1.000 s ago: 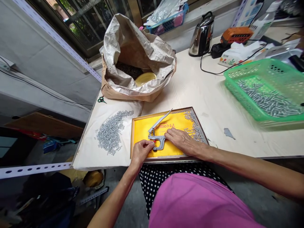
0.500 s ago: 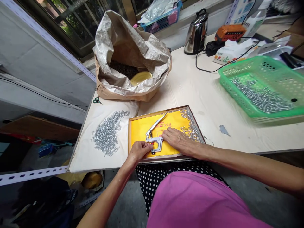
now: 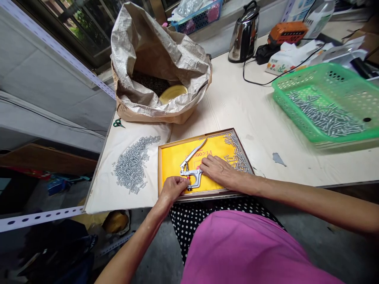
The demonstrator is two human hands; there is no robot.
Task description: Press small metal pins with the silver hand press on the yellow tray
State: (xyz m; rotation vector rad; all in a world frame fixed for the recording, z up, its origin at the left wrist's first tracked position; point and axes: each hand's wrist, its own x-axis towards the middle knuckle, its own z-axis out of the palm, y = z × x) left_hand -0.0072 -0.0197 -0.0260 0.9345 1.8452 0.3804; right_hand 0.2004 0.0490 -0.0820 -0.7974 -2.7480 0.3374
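Observation:
A pair of snap pliers [image 3: 195, 172] with a long silver lever and a spring lies in a shallow yellow-lined tray [image 3: 160, 165]. My right hand [image 3: 217, 169] is closed around the handle end of the pliers, on their right side. At the jaw, on the left, my left hand [image 3: 174, 187] has its thumb and finger pinched together; whatever they hold is too small to make out. A red part shows in the jaw beside those fingertips. Small metal pins [image 3: 237, 157] lie along the right side of the tray.
A heap of small metal pieces [image 3: 130, 165] lies on white cloth to the left, with green-handled scissors [image 3: 118, 123] beyond. Behind stands an open sack [image 3: 160, 114] holding dark contents and a yellow dish. At right are a green basket [image 3: 296, 118] of metal pins and a kettle [image 3: 243, 35].
The whole view has shifted slightly. Both hands keep nearly the same places on the pliers, and the lever is still raised.

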